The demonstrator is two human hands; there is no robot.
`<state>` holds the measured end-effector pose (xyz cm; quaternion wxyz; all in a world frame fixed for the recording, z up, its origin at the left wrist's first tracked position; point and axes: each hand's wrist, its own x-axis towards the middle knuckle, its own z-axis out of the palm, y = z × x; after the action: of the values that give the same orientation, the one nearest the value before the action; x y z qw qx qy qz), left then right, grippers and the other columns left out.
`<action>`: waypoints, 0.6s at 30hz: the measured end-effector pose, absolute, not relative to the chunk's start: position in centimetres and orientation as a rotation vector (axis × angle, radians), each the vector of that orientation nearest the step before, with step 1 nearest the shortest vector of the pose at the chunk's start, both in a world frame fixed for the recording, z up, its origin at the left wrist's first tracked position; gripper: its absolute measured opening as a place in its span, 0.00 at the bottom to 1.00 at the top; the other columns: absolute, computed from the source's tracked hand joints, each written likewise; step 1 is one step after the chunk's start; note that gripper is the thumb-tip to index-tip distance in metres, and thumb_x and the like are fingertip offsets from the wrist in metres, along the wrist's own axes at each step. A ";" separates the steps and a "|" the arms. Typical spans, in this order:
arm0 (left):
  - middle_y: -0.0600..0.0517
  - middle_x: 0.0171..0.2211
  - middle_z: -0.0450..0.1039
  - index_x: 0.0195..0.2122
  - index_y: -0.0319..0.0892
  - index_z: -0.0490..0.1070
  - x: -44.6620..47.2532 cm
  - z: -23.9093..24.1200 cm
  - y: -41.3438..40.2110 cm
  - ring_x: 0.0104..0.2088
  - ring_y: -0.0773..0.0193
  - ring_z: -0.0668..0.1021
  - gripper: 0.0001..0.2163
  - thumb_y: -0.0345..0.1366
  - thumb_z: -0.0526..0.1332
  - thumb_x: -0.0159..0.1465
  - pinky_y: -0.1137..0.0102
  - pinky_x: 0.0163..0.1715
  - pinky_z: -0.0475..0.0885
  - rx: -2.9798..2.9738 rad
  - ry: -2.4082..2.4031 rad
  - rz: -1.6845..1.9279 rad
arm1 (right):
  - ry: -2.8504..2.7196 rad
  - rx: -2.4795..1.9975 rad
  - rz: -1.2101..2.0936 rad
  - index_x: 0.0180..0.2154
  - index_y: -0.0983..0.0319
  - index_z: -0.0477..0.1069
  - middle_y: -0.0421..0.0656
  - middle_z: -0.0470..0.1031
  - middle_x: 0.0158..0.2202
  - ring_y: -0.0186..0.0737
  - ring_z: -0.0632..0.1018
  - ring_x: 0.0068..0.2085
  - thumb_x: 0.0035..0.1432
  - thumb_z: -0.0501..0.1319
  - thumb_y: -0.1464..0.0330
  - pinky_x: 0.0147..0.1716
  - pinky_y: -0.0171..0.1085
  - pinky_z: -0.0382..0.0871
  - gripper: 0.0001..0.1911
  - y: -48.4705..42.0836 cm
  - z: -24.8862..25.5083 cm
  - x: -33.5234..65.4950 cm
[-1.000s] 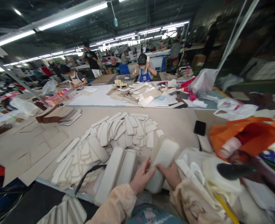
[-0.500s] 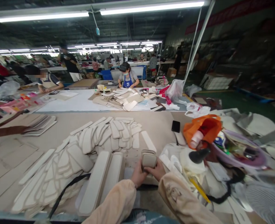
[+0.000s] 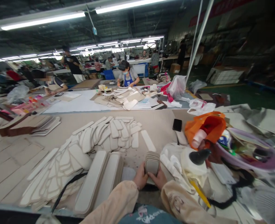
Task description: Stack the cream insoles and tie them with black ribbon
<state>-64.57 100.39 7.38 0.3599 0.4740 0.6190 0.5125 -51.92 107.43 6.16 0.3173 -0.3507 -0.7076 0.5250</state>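
Between my two hands is a stack of beige round-cornered strips (image 3: 152,163), held upright with its top edges fanned toward the far side. My left hand (image 3: 140,176) grips its left side and my right hand (image 3: 158,178) its right, thumbs on the near face. Left of my hands lie two neat piles of long strips, a nearer pile (image 3: 92,180) and a taller-looking pile (image 3: 110,177) beside it. Beyond them spreads a loose heap of similar pieces (image 3: 104,133). One single strip (image 3: 148,140) rests just past the held stack.
To the right are an orange bag (image 3: 205,124), a purple basin (image 3: 256,155) of small items, a white bottle with a black top (image 3: 193,160) and a yellow-handled tool (image 3: 200,193). A phone (image 3: 177,125) lies farther back. A black strap (image 3: 67,186) crosses the left heap. A co-worker (image 3: 127,76) sits opposite.
The held stack has tipped, so its layered upper edges now show in a fan. Both hands stay around it, slightly lower and to the right in view. The camera view has tilted a little.
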 end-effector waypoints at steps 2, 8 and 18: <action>0.40 0.56 0.65 0.60 0.37 0.55 -64.4 8.6 100.1 0.57 0.53 0.67 0.30 0.24 0.55 0.54 0.57 0.59 0.59 1.243 1.610 1.322 | -1.834 -0.932 1.364 0.49 0.63 0.60 0.51 0.74 0.43 0.53 0.75 0.47 0.48 0.63 0.59 0.48 0.53 0.68 0.27 107.6 6.7 -52.0; 0.41 0.61 0.60 0.64 0.39 0.51 -65.5 14.8 97.9 0.61 0.50 0.63 0.32 0.33 0.58 0.58 0.57 0.61 0.57 1.257 1.713 1.353 | -1.805 -0.848 1.526 0.50 0.60 0.57 0.50 0.72 0.45 0.49 0.74 0.45 0.51 0.62 0.57 0.46 0.48 0.70 0.28 107.4 12.1 -53.7; 0.39 0.57 0.65 0.60 0.37 0.60 -73.2 19.8 85.6 0.50 0.50 0.74 0.30 0.44 0.59 0.59 0.56 0.52 0.68 1.182 2.134 1.064 | -1.234 -0.644 2.481 0.53 0.61 0.59 0.48 0.75 0.46 0.49 0.77 0.44 0.48 0.65 0.61 0.43 0.47 0.73 0.31 97.9 18.0 -62.4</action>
<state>-73.18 85.57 19.78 0.2378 0.4313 0.7788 0.3885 -62.40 97.88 17.95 0.1478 -0.2239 -0.4289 0.8626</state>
